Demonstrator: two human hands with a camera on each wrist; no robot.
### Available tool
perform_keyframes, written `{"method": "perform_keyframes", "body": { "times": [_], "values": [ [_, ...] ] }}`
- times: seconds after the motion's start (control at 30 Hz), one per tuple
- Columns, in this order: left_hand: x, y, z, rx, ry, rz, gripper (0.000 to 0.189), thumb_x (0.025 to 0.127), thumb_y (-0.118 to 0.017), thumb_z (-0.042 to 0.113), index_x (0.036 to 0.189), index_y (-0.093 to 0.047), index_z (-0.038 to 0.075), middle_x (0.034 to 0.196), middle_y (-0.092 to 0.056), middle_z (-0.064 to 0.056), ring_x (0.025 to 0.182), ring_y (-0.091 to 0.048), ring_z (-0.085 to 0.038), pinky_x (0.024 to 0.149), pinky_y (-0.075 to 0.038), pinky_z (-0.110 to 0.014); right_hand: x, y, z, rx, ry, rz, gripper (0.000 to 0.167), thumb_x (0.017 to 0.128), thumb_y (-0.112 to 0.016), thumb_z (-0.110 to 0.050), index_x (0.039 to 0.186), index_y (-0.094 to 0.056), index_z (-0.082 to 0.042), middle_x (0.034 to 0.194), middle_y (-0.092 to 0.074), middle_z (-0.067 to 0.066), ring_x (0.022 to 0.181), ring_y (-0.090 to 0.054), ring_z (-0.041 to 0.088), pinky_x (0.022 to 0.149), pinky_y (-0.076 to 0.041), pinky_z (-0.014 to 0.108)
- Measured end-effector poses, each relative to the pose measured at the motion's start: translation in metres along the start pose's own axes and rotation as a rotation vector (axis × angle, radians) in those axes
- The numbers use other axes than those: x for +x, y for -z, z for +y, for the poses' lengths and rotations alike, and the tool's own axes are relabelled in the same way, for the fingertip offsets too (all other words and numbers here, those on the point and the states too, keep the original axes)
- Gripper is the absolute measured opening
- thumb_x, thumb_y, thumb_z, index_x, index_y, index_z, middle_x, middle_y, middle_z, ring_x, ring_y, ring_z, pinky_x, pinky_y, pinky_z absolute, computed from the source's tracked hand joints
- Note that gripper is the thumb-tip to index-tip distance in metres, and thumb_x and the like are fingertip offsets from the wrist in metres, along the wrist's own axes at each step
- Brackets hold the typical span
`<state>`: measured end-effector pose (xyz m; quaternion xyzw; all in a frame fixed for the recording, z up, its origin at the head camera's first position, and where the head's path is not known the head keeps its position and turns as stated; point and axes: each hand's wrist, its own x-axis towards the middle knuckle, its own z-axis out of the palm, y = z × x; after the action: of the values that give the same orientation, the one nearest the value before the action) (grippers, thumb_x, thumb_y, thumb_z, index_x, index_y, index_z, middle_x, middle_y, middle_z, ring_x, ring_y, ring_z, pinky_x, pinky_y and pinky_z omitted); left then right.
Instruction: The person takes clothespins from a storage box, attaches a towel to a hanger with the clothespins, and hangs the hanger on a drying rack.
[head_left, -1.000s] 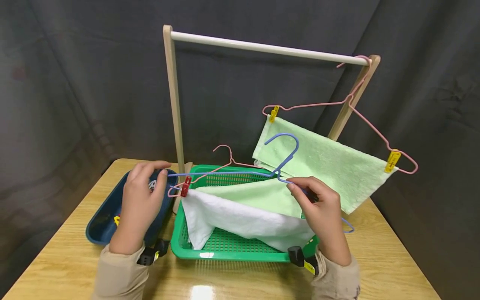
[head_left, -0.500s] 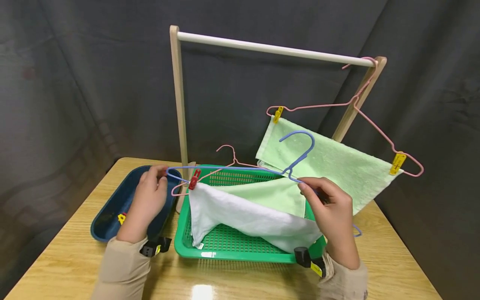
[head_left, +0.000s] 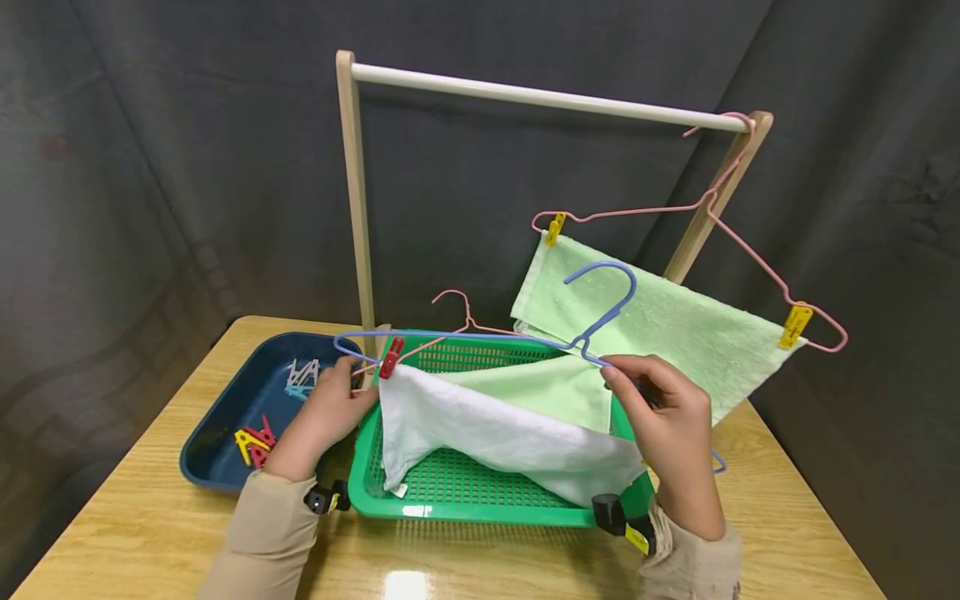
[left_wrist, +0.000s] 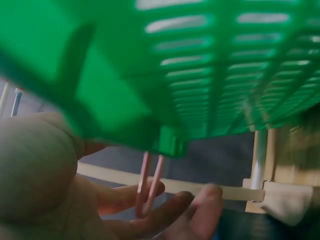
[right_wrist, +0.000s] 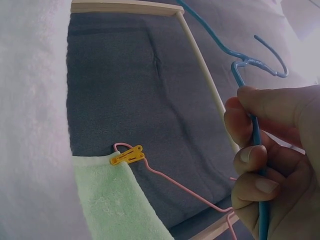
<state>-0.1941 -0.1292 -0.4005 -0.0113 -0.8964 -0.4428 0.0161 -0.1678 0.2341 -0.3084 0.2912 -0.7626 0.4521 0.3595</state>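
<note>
My right hand (head_left: 671,433) grips a blue hanger (head_left: 487,336) by its right shoulder; in the right wrist view the fingers curl round the blue hanger (right_wrist: 257,145). A white towel (head_left: 480,408) hangs from it, with a red clothespin (head_left: 391,357) at the upper left corner. Behind the towel, a pink hanger (head_left: 435,340) and a light green towel (head_left: 540,387) lie in the green basket (head_left: 480,514). My left hand (head_left: 333,408) is at the basket's left edge, below the blue hanger's end. In the left wrist view its spread fingers are at the pink hanger's looped end (left_wrist: 145,200).
A wooden rack with a white rod (head_left: 540,98) stands behind the basket. On its right end hangs another pink hanger (head_left: 637,212) with a green towel (head_left: 652,308) held by two yellow clothespins. A dark blue tray (head_left: 202,433) with several clothespins (head_left: 255,442) sits at the left.
My left hand has moved off the blue hanger's left end, down and right to the basket's edge, baring the clothespins in the tray. My right hand keeps its grip and has shifted slightly right.
</note>
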Motion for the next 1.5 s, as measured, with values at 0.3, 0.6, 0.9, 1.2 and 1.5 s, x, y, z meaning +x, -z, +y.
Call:
{"method": "perform_keyframes", "body": {
  "times": [0.3,0.6,0.9,1.2,1.5],
  "values": [
    [0.003,-0.010,-0.004,0.015,0.014,-0.015,0.060,0.096,-0.062,0.017,0.141,-0.037,-0.014,0.122,-0.051,-0.036,0.114,-0.053,-0.049,0.097,-0.045,-0.061,0.001,-0.004,-0.004,0.001,-0.010,-0.009,0.011,0.087,-0.073,0.010,0.097,-0.076,0.005,0.083,-0.071,0.012,0.071,-0.063,0.005,0.066,-0.049,0.014],
    [0.003,-0.017,-0.003,0.051,0.046,0.007,0.063,0.096,-0.066,0.016,0.144,-0.037,-0.012,0.125,-0.057,-0.035,0.114,-0.059,-0.049,0.093,-0.049,-0.059,0.001,-0.010,-0.004,-0.018,-0.026,-0.005,0.011,0.090,-0.072,0.007,0.099,-0.077,0.003,0.084,-0.072,0.013,0.070,-0.063,0.006,0.065,-0.049,0.013],
    [0.006,-0.022,-0.006,0.004,0.059,-0.015,0.066,0.096,-0.066,0.019,0.146,-0.036,-0.013,0.129,-0.057,-0.035,0.118,-0.057,-0.048,0.095,-0.049,-0.058,-0.003,-0.010,-0.001,-0.041,-0.117,0.017,0.017,0.089,-0.068,0.014,0.101,-0.075,0.005,0.082,-0.072,0.003,0.072,-0.064,0.005,0.065,-0.048,0.013],
    [0.006,-0.021,-0.004,-0.001,0.040,-0.001,0.060,0.096,-0.064,0.014,0.144,-0.039,-0.014,0.126,-0.059,-0.034,0.115,-0.059,-0.048,0.094,-0.050,-0.057,0.008,-0.003,0.004,0.007,-0.069,0.021,0.017,0.087,-0.064,0.019,0.100,-0.072,0.011,0.084,-0.072,-0.002,0.069,-0.062,0.005,0.062,-0.045,0.013],
    [0.006,-0.023,-0.002,-0.002,0.057,-0.018,0.063,0.097,-0.064,0.018,0.145,-0.038,-0.013,0.129,-0.056,-0.036,0.117,-0.058,-0.049,0.094,-0.049,-0.059,0.029,0.007,-0.006,-0.155,-0.036,0.019,0.018,0.091,-0.068,0.010,0.105,-0.076,0.002,0.088,-0.071,-0.006,0.072,-0.063,0.003,0.063,-0.045,0.013]
  ]
}}
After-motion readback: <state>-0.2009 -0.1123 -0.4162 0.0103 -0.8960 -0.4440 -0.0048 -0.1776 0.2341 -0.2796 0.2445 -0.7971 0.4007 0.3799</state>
